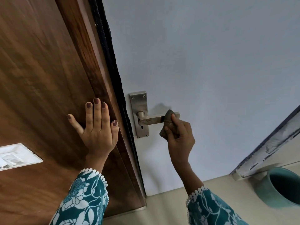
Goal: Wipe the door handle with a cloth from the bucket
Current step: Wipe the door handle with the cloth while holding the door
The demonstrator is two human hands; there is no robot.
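A silver lever door handle (151,119) on a steel backplate (139,103) is mounted on the pale grey door (203,62). My right hand (180,137) grips a small grey-brown cloth (169,120) wrapped over the outer end of the lever. My left hand (97,127) lies flat, fingers spread, against the brown wooden frame (48,78) just left of the handle. A teal bucket (282,187) stands on the floor at the lower right; I cannot see its contents.
A dark seal strip (112,62) runs along the edge between frame and door. A white switch plate (16,156) is set into the wood at the left. A worn white ledge (272,148) slants above the bucket. Beige floor (170,205) lies below.
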